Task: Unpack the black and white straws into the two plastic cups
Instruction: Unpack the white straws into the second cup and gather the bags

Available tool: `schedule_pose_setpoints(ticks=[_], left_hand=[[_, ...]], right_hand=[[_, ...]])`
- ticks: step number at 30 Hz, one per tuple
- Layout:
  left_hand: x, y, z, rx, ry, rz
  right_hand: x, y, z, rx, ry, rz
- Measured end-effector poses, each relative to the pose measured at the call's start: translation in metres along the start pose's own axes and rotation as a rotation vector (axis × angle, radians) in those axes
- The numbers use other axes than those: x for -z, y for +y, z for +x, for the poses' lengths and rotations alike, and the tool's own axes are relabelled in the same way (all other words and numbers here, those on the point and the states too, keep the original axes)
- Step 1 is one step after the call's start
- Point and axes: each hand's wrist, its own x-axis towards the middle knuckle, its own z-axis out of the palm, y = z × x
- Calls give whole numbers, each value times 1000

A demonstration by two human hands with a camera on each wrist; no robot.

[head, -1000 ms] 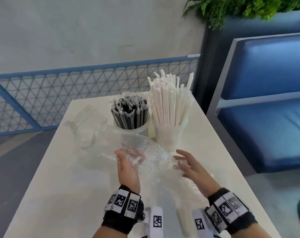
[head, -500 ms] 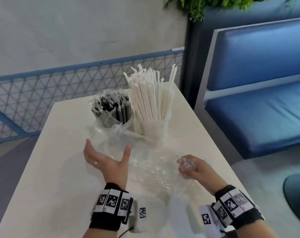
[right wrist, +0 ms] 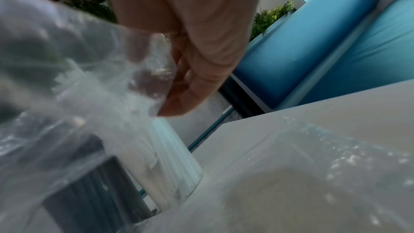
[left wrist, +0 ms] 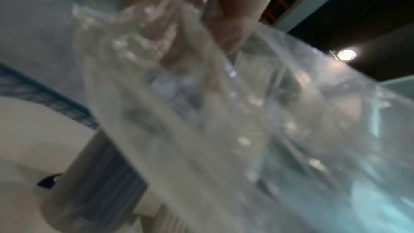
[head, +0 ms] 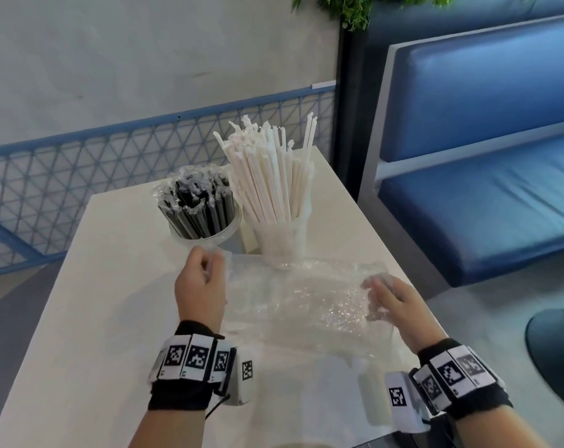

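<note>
- Blue mesh railing [head: 80, 176] and a grey wall fill the upper left of the head view; a blue padded seat [head: 487, 163] takes the right.
- On the white bench [head: 90, 302], at frame centre, two plastic cups stand just beside each other: the left cup [head: 209, 236] holds the black straws [head: 199, 208], the right cup [head: 282, 240] the white straws [head: 271, 176], all upright. The sorting looks done.
- An empty clear plastic bag [head: 306, 305] lies crumpled across the lower centre, between both hands, reaching the foot of the cups.
- The left hand [head: 201, 286] has its fingers curled, pinching the bag's left edge just below the black-straw cup, probably to pull it away from the cups.
- The right hand [head: 393, 305] lies at the bag's right edge; its wrist view shows fingers pinching the film.
- Holding opposite edges suggests gathering the packaging without toppling the cups.
</note>
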Motion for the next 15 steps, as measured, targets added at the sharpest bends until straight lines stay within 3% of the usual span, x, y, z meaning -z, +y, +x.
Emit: schedule_pose_setpoints(ticks=[3, 9, 12, 15], left_hand=[[-4, -3, 4, 72, -57, 36], [-27, -18, 5, 180, -173, 138], [-45, -15, -5, 29, -303, 498], [-61, -3, -27, -262, -401, 883]], right_hand=[[17, 10, 3, 21, 180, -181], [37, 31, -3, -32, 263, -468], [44, 45, -4, -111, 230, -496], [51, 53, -3, -172, 191, -493]])
